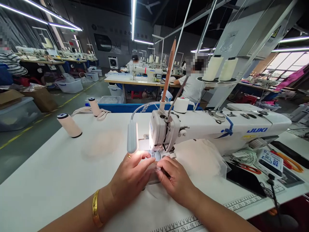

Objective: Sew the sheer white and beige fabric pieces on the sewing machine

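Note:
Both hands meet under the needle end of a white JUKI sewing machine. My left hand, with a gold bangle and a ring, has its thumb and fingers drawn together on a piece of sheer pale fabric just beside the presser foot. On the right of the foot, my right hand pinches the same fabric between bent fingers and thumb. The fingertips partly hide the fabric's edge. A small lamp lights the spot. More sheer fabric lies under the machine arm.
Two pale thread cones stand at the table's left, one near a fabric strip. Right of the machine lie a black phone-like slab, a white box and a coiled cable. A ruler tape runs along the front edge.

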`<action>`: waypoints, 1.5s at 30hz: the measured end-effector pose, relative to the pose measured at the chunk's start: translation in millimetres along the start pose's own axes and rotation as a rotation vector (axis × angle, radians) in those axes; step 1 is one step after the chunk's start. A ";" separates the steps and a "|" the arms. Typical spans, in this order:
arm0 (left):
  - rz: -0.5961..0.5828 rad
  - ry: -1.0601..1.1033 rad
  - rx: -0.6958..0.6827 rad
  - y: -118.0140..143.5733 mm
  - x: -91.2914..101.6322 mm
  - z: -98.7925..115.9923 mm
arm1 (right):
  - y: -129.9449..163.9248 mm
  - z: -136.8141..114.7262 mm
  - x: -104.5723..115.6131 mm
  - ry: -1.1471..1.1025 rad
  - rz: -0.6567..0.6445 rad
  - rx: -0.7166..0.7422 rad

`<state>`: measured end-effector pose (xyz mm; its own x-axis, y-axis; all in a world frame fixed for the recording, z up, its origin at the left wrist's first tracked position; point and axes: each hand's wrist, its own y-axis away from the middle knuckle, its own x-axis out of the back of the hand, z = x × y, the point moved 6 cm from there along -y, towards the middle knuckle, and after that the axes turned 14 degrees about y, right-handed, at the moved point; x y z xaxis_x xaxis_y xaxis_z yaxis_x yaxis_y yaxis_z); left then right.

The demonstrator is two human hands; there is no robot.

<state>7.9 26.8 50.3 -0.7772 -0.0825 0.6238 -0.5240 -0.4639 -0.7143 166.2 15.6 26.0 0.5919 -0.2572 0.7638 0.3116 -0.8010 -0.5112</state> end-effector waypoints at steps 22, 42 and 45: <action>0.104 -0.008 -0.101 -5.4 7.4 7.4 | -0.8 -1.1 0.4 -0.029 0.026 0.014; -0.041 0.221 0.162 -11.5 8.6 28.7 | 8.5 -23.0 41.3 -0.237 -0.007 0.012; -0.172 0.493 0.387 -9.3 8.2 52.8 | 21.0 -34.0 69.5 -0.360 -0.288 -0.172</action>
<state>24.8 -16.1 78.9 -0.8105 0.3932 0.4341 -0.5633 -0.7263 -0.3939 188.5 -37.4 81.7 0.7288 0.1667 0.6642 0.3911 -0.8974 -0.2040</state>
